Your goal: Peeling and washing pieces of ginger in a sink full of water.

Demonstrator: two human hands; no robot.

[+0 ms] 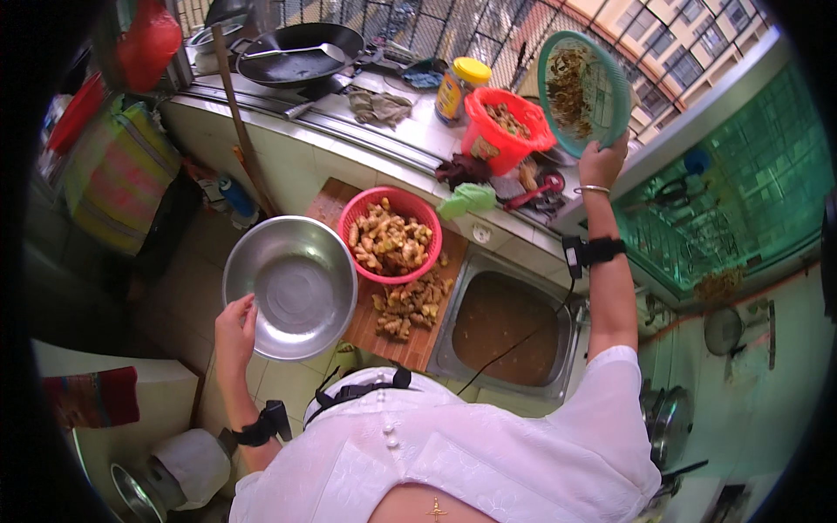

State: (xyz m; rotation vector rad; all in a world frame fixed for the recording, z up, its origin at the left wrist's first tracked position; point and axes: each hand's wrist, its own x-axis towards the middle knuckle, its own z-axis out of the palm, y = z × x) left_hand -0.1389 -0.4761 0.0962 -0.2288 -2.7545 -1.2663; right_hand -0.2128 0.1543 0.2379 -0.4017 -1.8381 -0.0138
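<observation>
My left hand grips the near-left rim of a wide stainless steel basin, whose inside shows nothing in it. Out to the right, my raised right hand holds a round green plastic basket by its rim, tilted on edge. Brown dried scraps lie in that basket. Between my hands a pink plastic colander full of ginger roots rests on a wooden counter board. More loose ginger is piled on the board just in front of the colander.
A steel sink of murky brown water adjoins the board. The windowsill holds a black wok, a yellow-lidded jar, a red bucket, cloths and a green glove. A wooden pole leans at the left.
</observation>
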